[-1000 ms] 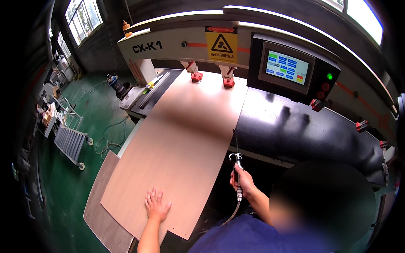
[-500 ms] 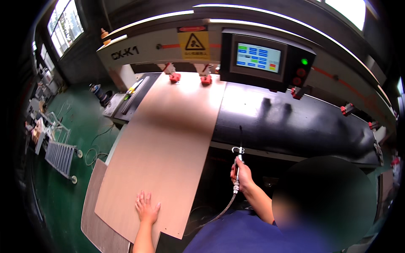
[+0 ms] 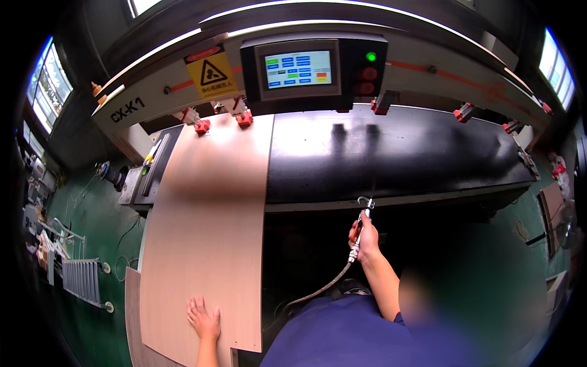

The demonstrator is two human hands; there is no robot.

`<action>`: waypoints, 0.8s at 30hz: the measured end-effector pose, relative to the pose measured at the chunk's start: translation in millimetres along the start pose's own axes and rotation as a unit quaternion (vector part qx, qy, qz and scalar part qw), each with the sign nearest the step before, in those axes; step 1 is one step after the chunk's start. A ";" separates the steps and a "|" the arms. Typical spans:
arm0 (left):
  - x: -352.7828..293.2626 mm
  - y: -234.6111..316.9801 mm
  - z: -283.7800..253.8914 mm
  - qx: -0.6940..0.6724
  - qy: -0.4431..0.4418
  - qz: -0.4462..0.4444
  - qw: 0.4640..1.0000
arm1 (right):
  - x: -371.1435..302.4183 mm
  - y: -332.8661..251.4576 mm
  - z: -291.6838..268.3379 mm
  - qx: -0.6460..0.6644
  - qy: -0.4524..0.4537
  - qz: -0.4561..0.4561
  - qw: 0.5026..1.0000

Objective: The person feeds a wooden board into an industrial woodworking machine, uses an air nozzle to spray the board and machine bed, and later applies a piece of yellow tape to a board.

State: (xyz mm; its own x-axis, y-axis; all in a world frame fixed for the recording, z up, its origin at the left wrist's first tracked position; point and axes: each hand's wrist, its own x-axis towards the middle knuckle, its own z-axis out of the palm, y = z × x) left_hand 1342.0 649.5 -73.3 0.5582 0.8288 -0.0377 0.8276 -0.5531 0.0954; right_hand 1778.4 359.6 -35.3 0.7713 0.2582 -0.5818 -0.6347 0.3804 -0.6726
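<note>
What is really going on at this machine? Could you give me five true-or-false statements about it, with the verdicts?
1. The left hand rests on the pale board. True.
2. The right hand is empty. False: the right hand grips a hooked tool.
3. A hose runs from the tool's lower end. True.
4. The screen is dark. False: the screen is lit and shows coloured blocks.
5. Two red-tipped parts show at the board's far end. True.
</note>
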 end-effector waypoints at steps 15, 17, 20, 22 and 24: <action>3.2 -1.0 -0.9 -0.019 0.002 0.000 1.000 | -65.9 56.4 64.5 -0.273 -0.268 0.150 0.912; 3.6 1.8 -1.9 -0.020 0.008 0.003 1.000 | -64.0 58.6 60.4 -0.274 -0.268 0.161 0.910; 3.7 4.0 -3.3 -0.022 0.010 0.001 1.000 | -64.5 59.7 59.6 -0.276 -0.267 0.160 0.909; 3.2 3.6 -3.6 -0.022 0.011 -0.003 1.000 | -64.2 60.7 62.0 -0.281 -0.270 0.160 0.907; 3.4 3.1 -2.8 -0.020 0.011 -0.004 1.000 | -63.7 62.2 61.6 -0.277 -0.274 0.161 0.907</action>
State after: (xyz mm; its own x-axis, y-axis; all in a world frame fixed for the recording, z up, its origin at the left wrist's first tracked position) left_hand 1346.3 650.8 -70.4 0.5491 0.8355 -0.0177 0.8293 -0.5422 0.1354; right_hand 1692.7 421.5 -11.9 0.3527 0.7376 -0.5759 -0.6400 -0.2588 -0.7235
